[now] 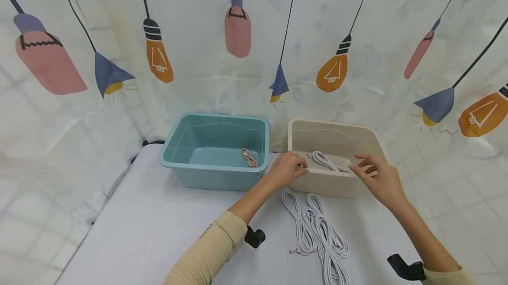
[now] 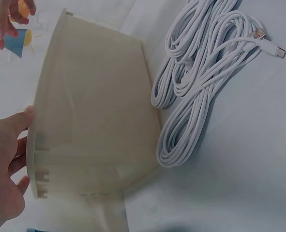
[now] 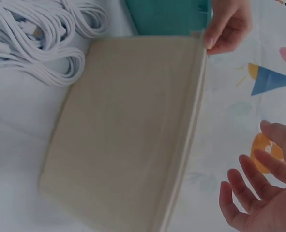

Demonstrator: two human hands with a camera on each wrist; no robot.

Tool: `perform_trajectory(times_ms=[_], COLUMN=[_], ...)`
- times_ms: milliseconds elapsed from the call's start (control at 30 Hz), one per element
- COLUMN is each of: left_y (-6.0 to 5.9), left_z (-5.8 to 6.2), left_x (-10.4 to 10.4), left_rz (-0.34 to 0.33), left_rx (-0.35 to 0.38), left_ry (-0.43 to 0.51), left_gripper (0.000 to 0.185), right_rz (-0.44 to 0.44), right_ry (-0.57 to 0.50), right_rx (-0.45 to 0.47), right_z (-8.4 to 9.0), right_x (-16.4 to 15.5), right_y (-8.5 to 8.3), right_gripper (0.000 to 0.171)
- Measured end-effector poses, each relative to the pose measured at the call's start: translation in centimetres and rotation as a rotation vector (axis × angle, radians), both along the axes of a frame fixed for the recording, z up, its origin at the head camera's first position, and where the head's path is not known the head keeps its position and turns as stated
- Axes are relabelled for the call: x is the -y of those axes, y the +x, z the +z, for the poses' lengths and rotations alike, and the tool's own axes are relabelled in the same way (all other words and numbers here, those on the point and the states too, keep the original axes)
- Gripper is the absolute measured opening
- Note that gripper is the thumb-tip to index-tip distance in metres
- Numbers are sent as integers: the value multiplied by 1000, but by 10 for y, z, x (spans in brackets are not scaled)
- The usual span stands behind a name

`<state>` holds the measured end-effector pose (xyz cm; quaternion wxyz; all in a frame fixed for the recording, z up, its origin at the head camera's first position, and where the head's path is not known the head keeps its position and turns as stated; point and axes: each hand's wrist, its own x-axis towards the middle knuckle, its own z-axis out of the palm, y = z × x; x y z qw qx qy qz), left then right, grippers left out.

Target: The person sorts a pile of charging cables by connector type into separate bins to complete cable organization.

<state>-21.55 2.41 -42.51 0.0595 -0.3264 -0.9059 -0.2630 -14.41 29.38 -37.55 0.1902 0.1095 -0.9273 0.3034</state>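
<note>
A beige bin (image 1: 333,125) stands on the white table, right of a teal bin (image 1: 214,177). My left hand (image 1: 287,168) pinches the beige bin's front left rim, thumb outside and fingers curled over the edge. My right hand (image 1: 377,177) hovers over the front right rim with its fingers spread and holds nothing. Between the hands, a white coiled cable (image 1: 327,161) lies inside the beige bin. Several more white coiled cables (image 1: 317,232) lie on the table in front of it. The left wrist view shows the bin's outer wall (image 2: 94,106) and those cables (image 2: 201,82).
A small coiled cable (image 1: 249,157) lies in the teal bin. A curtain printed with light bulbs (image 1: 238,29) hangs close behind both bins. The table's left edge (image 1: 103,214) runs diagonally. Black wrist mounts (image 1: 254,236) sit on both forearms.
</note>
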Motion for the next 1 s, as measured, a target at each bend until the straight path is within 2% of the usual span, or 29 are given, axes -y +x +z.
perform_trajectory(times_ms=[133, 300, 633, 733, 1000], left_y=[1, 0, 1, 1, 0], left_z=[1, 0, -2, -2, -1], left_x=[0, 0, 0, 0, 0], left_rz=[2, 5, 0, 6, 6], left_rx=[1, 0, 8, 5, 15], left_ry=[3, 4, 6, 4, 9], left_gripper=[16, 16, 16, 15, 16], right_rz=[-22, -32, -53, -66, -80], right_ry=[-10, -28, -55, -47, -34], right_rx=[-12, -33, 16, 61, 250], right_z=[-14, -39, -93, -105, -125], right_x=[5, 15, 33, 36, 39], right_y=[12, 28, 54, 60, 75], right_gripper=[37, 36, 38, 39, 47])
